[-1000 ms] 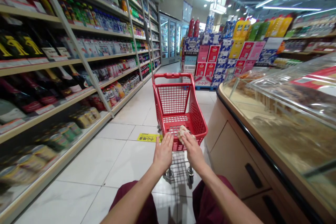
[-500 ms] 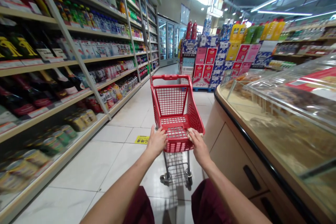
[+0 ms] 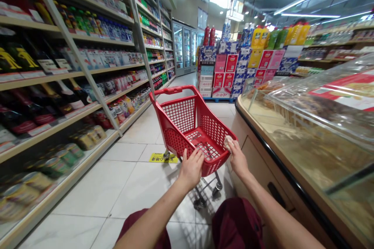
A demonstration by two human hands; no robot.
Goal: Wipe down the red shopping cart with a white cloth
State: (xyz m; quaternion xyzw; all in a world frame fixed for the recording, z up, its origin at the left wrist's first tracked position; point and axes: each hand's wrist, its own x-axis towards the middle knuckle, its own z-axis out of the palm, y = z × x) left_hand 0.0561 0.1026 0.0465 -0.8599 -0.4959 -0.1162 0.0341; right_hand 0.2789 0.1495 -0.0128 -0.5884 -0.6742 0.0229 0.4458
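Observation:
A small red plastic shopping cart [image 3: 182, 114] stands before me on the tiled floor, turned at an angle, its handle bar at the far end. The lattice basket shows nothing inside it. My left hand [image 3: 191, 169] grips the near left corner of the basket rim, fingers bent over the edge and thumb outside. In my right hand [image 3: 239, 159] is a crumpled whitish cloth [image 3: 229, 142], pressed against the near right part of the rim. The fingers are closed around the cloth and partly hidden by it.
Drink shelves [image 3: 96, 71] line the left side. On the right stands a wooden counter [image 3: 257, 159] with a clear cover, close to the cart. Stacked drink cartons [image 3: 224, 72] are ahead, with glass-door fridges [image 3: 185, 46] beyond. A yellow sticker [image 3: 156, 158] is on the floor.
The cart has swung round, its handle end to the left and its near end to the right. Both hands have moved right with it, the cloth still in my right hand.

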